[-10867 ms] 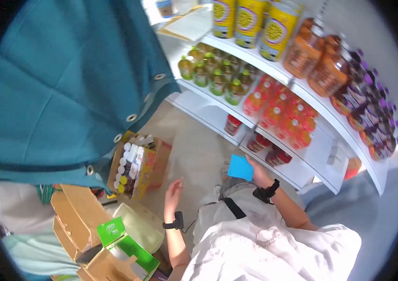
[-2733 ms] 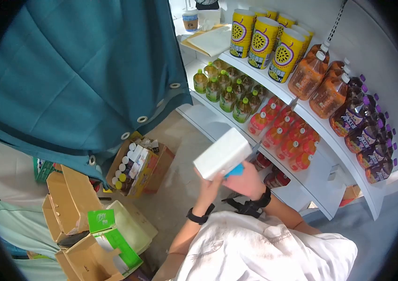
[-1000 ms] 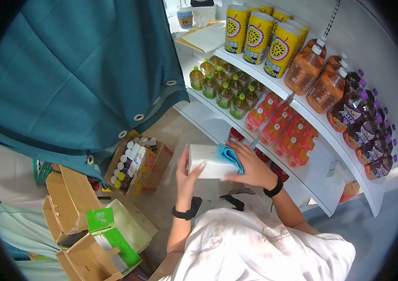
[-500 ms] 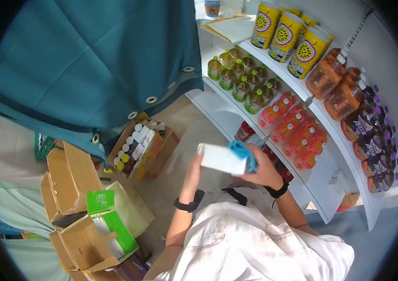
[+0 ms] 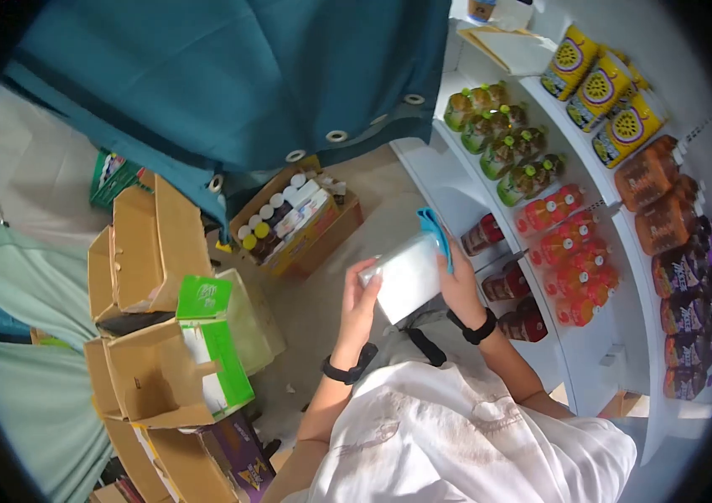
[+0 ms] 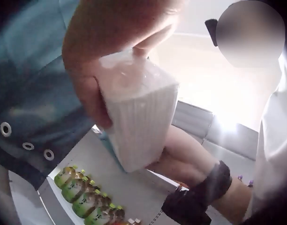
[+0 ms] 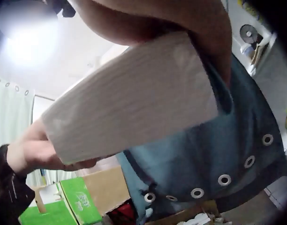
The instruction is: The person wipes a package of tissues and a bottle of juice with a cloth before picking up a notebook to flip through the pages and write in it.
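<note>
Spanning the gap between both hands, a white pack (image 5: 409,283) lies at the centre of the head view, tilted, its long axis running from lower left to upper right. Its left end is gripped by the left hand (image 5: 356,312); its right end is gripped by the right hand (image 5: 461,289), with a blue cloth (image 5: 431,225) against that end.

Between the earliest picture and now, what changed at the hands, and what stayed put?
A white packet, not seen at first, is now held. The left hand, then empty, grips one side; the right hand grips the other and still has the blue cloth, now against the packet. The yellow cans stay on their shelf.
</note>
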### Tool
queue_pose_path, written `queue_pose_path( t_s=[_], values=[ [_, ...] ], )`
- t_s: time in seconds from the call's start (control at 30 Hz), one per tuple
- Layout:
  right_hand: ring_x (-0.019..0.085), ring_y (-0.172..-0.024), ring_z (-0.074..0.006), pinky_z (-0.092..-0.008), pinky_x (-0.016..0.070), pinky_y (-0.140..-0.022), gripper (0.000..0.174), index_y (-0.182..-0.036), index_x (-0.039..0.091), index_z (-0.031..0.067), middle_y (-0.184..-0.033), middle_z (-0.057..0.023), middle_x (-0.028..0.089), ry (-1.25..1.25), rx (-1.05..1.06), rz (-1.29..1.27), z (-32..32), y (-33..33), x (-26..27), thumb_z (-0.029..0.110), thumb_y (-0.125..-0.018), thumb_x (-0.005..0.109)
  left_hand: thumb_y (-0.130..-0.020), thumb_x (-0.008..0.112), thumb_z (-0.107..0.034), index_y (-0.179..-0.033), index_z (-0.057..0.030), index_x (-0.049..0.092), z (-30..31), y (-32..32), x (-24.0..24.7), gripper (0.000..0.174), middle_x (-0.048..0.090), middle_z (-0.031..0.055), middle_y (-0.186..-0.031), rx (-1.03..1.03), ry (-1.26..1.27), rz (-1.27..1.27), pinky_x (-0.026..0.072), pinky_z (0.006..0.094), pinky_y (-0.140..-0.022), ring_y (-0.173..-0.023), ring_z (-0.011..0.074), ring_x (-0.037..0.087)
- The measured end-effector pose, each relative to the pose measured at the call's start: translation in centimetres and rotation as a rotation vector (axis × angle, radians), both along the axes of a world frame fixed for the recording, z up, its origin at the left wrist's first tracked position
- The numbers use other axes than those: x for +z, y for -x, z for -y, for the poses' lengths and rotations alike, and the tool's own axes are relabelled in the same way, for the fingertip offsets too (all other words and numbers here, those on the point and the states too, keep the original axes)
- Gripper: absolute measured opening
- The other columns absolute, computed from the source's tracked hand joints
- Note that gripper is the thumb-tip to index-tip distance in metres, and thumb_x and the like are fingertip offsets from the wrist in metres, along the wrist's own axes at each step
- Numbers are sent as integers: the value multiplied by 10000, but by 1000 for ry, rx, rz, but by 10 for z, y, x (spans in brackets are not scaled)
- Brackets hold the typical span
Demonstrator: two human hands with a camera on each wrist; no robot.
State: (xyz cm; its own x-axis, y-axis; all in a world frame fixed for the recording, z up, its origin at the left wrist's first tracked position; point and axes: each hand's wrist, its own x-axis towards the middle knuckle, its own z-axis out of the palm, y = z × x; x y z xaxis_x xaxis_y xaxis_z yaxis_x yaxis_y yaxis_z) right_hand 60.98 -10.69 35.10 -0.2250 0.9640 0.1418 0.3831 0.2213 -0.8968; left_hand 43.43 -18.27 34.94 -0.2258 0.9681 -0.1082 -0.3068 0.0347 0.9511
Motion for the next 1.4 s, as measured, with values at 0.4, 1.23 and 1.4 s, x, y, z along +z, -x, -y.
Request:
queue_pose_path(
  t_s=[0.4, 1.23, 1.4],
  values=[
    [168, -1406, -341, -574, 135, -1093, 587, -1413, 372, 166, -1526, -98, 213, -234, 542, 377, -13, 101, -12, 152, -851, 538, -998, 438, -258, -1234, -62, 392, -42, 61, -41, 309, 460, 85, -1211, 312, 150, 182, 342, 284, -964, -1127, 150, 420],
    [503, -1107, -203, -314, 361, -980, 621, -1265, 486, -22, -1205, -110, 557, 876, 84, -353, -190, 330, -215, 511, -956, 409, -671, 749, -380, -1220, -12, 487, -211, 336, -203, 711, 634, 243, -994, -379, 489, -1000, 491, 446, -791, -931, 403, 610],
    [507, -1069, -143, -296, 379, -954, 607, -1255, 506, -15, -1167, -56, 559, 1093, -58, -324, -204, 296, -249, 502, -937, 471, -674, 773, -323, -1212, -30, 471, -234, 365, -283, 682, 552, 173, -1171, -83, 634, -1346, 436, 487, -871, -1098, 369, 504]
  ],
)
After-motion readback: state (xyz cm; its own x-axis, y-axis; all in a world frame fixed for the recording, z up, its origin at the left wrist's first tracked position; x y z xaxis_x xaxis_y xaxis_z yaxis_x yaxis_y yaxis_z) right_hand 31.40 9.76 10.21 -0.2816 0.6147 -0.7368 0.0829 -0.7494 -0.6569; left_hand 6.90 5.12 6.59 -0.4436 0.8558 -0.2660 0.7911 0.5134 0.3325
